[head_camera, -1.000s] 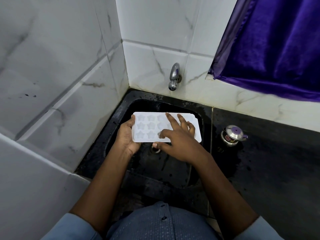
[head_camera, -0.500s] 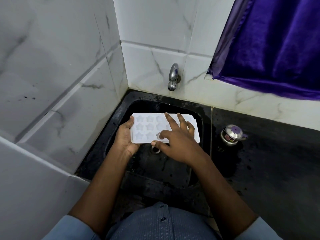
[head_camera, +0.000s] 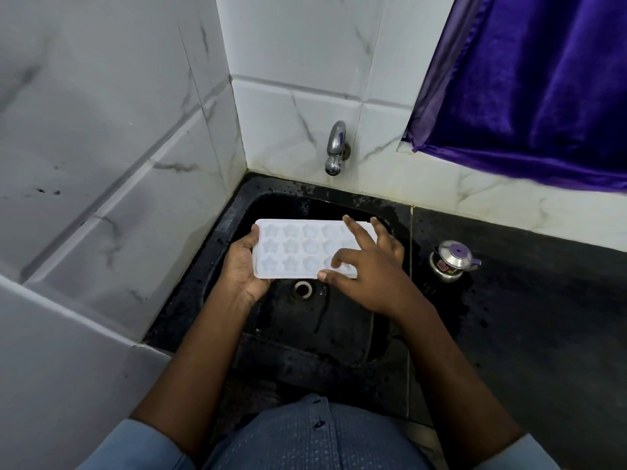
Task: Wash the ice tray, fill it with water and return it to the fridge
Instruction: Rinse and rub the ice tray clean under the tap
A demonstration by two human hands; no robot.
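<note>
A white ice tray (head_camera: pixel 291 249) with star-shaped cells is held level over the black sink (head_camera: pixel 237 212), below the tap. My left hand (head_camera: pixel 242 266) grips the tray's left end, thumb on the rim and fingers underneath. My right hand (head_camera: pixel 368 266) lies on the tray's right part with fingers spread; the index finger is bent with its tip in a cell and the thumb touches the near edge. The tray's right end is hidden under this hand. The chrome tap (head_camera: pixel 336 147) on the back wall shows no water running.
The sink drain (head_camera: pixel 302 288) lies just below the tray. A small steel pot with a purple lid (head_camera: pixel 453 261) stands on the wet black counter (head_camera: pixel 543 317) to the right. Marble-tiled walls close the left and back. A purple curtain (head_camera: pixel 536 83) hangs at upper right.
My right hand's fingers have shifted slightly over the tray's cells. The tray and my left hand stay in nearly the same place.
</note>
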